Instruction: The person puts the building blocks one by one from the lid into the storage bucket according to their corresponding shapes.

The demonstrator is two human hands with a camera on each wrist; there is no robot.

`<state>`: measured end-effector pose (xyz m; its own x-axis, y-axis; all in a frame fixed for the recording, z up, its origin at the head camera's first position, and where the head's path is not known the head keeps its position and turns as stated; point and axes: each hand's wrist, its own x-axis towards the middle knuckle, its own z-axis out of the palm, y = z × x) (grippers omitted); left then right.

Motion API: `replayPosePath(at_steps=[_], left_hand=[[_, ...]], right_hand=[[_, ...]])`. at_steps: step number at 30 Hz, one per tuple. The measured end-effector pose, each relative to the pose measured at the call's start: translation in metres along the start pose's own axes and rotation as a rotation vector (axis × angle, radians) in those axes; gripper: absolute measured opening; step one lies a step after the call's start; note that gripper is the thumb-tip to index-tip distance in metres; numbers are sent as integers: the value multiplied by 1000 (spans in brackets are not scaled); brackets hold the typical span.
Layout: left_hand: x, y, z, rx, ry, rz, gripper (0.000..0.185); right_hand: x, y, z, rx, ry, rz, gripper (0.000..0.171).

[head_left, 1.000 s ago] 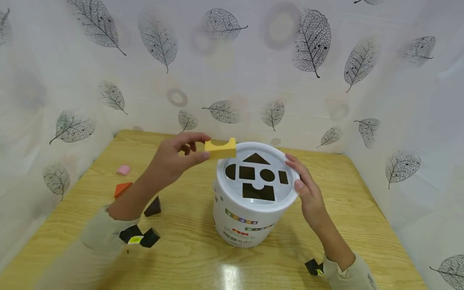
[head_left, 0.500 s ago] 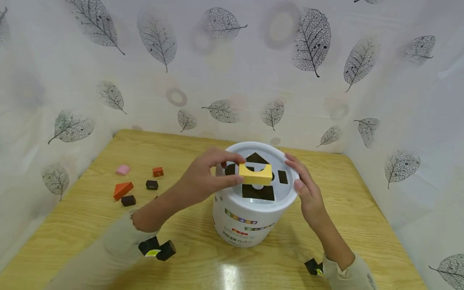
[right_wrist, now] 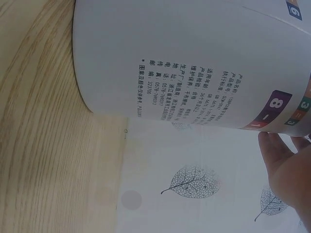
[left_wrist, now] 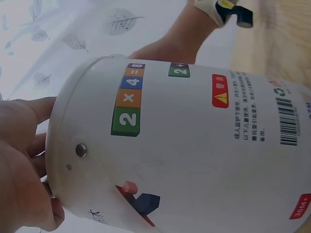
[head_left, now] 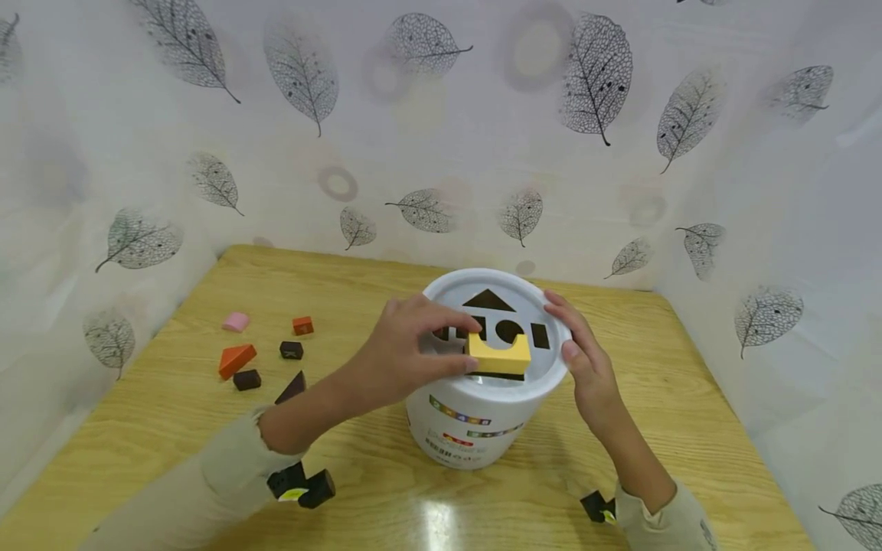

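Note:
In the head view, my left hand [head_left: 406, 344] pinches a yellow arch block [head_left: 499, 357] between thumb and fingers. The block lies over the notched slot in the lid [head_left: 448, 289] of a white bucket [head_left: 448, 436], its curved hollow facing away from me. Most of that slot is hidden; a dark strip shows below the block. My right hand [head_left: 589, 360] holds the bucket's rim on the right, thumb and fingers at the edge. In the left wrist view, the left hand [left_wrist: 22, 170] is beside the lid's edge, the block out of sight. Right fingertips [right_wrist: 272, 143] touch the bucket's side.
Left on the wooden table [head_left: 365, 474] lie a pink block [head_left: 236, 321], an orange triangular block [head_left: 236, 360], a small orange block [head_left: 302, 326] and several dark blocks [head_left: 291, 350]. A leaf-patterned sheet [head_left: 427, 138] stands behind the table. Other lid openings include a triangle and a circle.
My left hand has carried the yellow arch block from left of the bucket, over the lid, then closer to me onto the notched slot. My right hand has stayed at the rim.

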<state>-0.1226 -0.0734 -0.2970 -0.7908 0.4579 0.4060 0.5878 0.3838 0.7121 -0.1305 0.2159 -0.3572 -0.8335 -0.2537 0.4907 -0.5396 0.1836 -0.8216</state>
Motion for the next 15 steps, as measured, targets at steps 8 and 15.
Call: replayPosePath(at_steps=[8,15], left_hand=[[-1,1,2,2,-31,-55,36],[-3,3,1,-31,-53,-94,37]], right_hand=[[0,2,-1,0,4,-17,46],[-1,4,-1,7,0,-27,46]])
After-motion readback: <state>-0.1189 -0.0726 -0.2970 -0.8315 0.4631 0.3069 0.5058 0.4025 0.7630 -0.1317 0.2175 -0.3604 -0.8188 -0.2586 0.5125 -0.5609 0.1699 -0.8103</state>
